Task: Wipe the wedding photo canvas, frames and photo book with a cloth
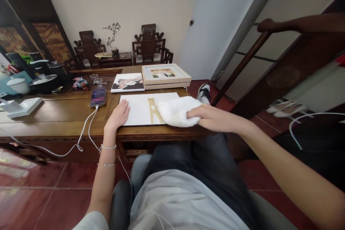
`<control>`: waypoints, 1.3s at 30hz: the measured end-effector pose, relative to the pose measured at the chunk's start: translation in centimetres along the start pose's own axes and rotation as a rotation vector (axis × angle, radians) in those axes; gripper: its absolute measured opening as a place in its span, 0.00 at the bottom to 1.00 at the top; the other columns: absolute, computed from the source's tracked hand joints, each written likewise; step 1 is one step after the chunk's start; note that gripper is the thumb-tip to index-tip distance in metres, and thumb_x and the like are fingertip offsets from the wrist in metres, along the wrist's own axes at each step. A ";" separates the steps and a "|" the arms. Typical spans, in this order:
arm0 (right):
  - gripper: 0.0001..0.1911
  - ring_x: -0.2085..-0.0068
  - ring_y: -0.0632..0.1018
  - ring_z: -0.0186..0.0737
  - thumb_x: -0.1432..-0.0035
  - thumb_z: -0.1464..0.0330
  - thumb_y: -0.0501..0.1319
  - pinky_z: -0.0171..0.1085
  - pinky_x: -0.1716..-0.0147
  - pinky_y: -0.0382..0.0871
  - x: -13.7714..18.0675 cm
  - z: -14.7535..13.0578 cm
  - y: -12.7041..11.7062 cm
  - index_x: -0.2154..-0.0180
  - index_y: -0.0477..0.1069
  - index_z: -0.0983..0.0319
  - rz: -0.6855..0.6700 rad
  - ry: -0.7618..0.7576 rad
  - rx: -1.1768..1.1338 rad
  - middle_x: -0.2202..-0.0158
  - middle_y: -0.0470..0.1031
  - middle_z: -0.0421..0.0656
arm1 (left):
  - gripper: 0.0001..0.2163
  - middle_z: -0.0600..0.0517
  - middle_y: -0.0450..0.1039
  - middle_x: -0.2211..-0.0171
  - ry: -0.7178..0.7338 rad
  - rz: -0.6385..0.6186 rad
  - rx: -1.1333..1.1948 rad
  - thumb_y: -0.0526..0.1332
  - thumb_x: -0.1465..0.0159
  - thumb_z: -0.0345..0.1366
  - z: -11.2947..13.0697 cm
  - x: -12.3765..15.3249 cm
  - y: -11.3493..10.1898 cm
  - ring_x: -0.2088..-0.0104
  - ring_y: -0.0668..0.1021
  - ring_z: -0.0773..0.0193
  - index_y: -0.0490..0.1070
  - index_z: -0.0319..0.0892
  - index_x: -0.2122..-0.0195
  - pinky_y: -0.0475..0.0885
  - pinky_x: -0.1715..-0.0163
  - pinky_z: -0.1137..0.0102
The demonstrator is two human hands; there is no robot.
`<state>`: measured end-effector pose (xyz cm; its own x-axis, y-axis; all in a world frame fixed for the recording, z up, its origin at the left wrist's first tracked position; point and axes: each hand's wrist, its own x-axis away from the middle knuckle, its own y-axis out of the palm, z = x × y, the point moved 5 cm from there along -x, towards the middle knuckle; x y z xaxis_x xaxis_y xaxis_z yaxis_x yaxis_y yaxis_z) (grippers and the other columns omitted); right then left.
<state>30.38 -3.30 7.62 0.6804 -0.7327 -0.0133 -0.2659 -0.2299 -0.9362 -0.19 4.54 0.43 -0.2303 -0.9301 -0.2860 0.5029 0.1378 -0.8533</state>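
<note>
A white rectangular board (137,109) lies at the front edge of the wooden table. My left hand (120,113) rests on its left edge, fingers stretched out flat and holding nothing. On the board is a flat gold A-shaped piece (152,107), possibly a frame stand. My right hand (202,115) grips a fluffy white cloth (175,110), thumb and fingers closed on its right side. The cloth covers the board's right part and touches or overlaps the gold piece's right leg; which of these I cannot tell.
Behind the board are a photo panel (128,83) and stacked picture frames (166,75). A phone (97,97) with a white cable and a power strip (24,107) lie to the left. A lidded pot (43,81) stands beyond. A wooden chair (285,61) stands at right.
</note>
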 end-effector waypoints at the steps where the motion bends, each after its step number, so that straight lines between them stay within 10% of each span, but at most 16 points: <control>1: 0.11 0.67 0.75 0.43 0.59 0.75 0.49 0.37 0.61 0.65 -0.8 0.6 0.0 0.76 0.67 0.57 0.019 0.006 0.003 0.73 0.74 0.42 | 0.23 0.42 0.59 0.32 -0.001 0.004 0.003 0.47 0.30 0.39 0.0 0.0 0.0 0.30 0.58 0.55 0.65 0.36 0.38 0.52 0.31 0.58; 13: 0.22 0.54 0.76 0.52 0.65 0.73 0.53 0.38 0.58 0.65 -13.1 8.9 -2.5 0.66 0.78 0.64 0.212 0.215 -0.039 0.57 0.80 0.48 | 0.23 0.44 0.57 0.31 -0.030 -0.036 -0.020 0.47 0.31 0.38 0.0 0.1 -0.3 0.30 0.57 0.56 0.64 0.37 0.37 0.50 0.30 0.59; 29: 0.15 0.67 0.76 0.44 0.63 0.72 0.49 0.37 0.62 0.65 0.7 -1.9 -1.3 0.74 0.73 0.59 -0.121 -0.049 -0.164 0.72 0.77 0.41 | 0.24 0.42 0.56 0.31 -0.020 -0.035 -0.032 0.47 0.31 0.39 -0.3 0.0 0.0 0.30 0.58 0.55 0.63 0.35 0.36 0.51 0.30 0.59; 39: 0.22 0.56 0.77 0.50 0.60 0.74 0.50 0.38 0.56 0.66 -9.6 4.4 -0.5 0.66 0.78 0.63 0.205 0.060 -0.031 0.59 0.82 0.47 | 0.24 0.42 0.57 0.32 -0.016 -0.029 -0.046 0.46 0.31 0.36 -0.3 -0.1 0.0 0.30 0.58 0.55 0.63 0.34 0.37 0.52 0.30 0.58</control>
<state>27.02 6.70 6.64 0.5683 -0.8029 -0.1803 -0.4156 -0.0910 -0.9050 -0.41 4.71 0.36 -0.2309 -0.9391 -0.2547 0.4572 0.1264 -0.8803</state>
